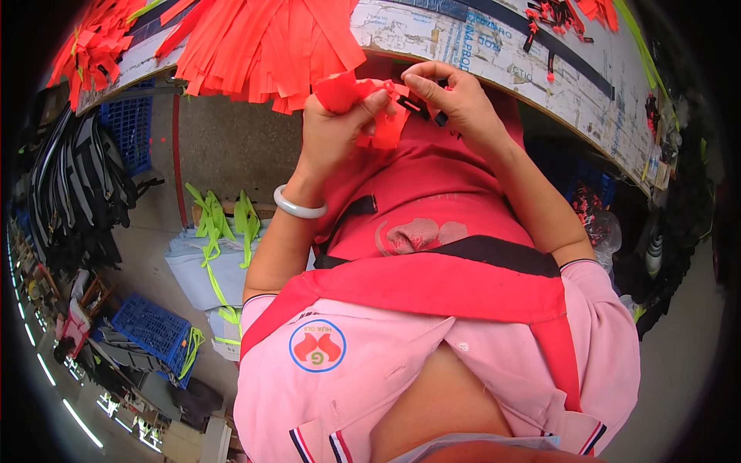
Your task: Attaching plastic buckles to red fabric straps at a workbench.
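Observation:
My left hand (332,135) is closed around bright orange-red fabric strips (384,133), thumb pressed on top, just in front of the table edge. To its right, my right hand (467,104) is closed, with thumb and forefinger tips together. A small black piece (415,108) sits between the two hands, beside the strips. Another black end shows at the right hand's lower fingers; its exact kind is too small to make out. Beyond my left hand, a thick bundle of orange-red strips (262,54) hangs over the table's edge.
The worktable (432,35) is covered with printed board and dark tape. Small black-and-red pieces (552,15) lie on it at right. To the left are more orange strips (96,46), hanging black-and-grey strips (73,185), a blue crate (150,324) and pale bundles (204,262) tied with yellow-green ribbon.

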The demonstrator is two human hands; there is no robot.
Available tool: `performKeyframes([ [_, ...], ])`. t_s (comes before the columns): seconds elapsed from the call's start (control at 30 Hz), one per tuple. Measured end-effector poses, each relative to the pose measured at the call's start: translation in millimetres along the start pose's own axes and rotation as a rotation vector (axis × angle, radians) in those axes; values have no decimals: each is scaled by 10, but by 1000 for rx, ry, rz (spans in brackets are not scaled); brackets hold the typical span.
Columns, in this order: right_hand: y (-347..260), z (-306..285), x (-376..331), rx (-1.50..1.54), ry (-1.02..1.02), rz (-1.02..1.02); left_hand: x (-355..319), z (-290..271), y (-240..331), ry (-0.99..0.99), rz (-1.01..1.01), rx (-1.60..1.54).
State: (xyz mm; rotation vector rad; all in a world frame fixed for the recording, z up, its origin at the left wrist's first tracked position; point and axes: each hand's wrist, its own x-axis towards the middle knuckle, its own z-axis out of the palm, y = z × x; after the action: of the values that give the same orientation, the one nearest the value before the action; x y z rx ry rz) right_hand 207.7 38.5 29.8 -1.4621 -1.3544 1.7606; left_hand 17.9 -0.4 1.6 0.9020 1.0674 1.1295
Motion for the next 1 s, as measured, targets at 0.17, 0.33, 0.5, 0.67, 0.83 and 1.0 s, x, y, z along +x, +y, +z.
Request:
performKeyframes([
  [0.17, 130, 44, -7, 167, -111, -24, 18, -84, -9, -89, -36, -61],
  [0.33, -17, 17, -41, 157, -112, -221, -4, -143, 47, -124, -90, -128],
  [0.5, -74, 58, -132, 27, -189, -224, -14, -163, 106, -155, -159, -162],
  [0.67, -92, 70, -151, -18, -161, -197, -21, -170, 105, -170, -154, -163],
  [0.83, -141, 70, -172, -16, -166, -162, -30, -194, 122, -207, -148, -155],
  [1.0, -123, 63, -159, -6, -175, -169, -29, -223, 109, -231, -141, -73],
])
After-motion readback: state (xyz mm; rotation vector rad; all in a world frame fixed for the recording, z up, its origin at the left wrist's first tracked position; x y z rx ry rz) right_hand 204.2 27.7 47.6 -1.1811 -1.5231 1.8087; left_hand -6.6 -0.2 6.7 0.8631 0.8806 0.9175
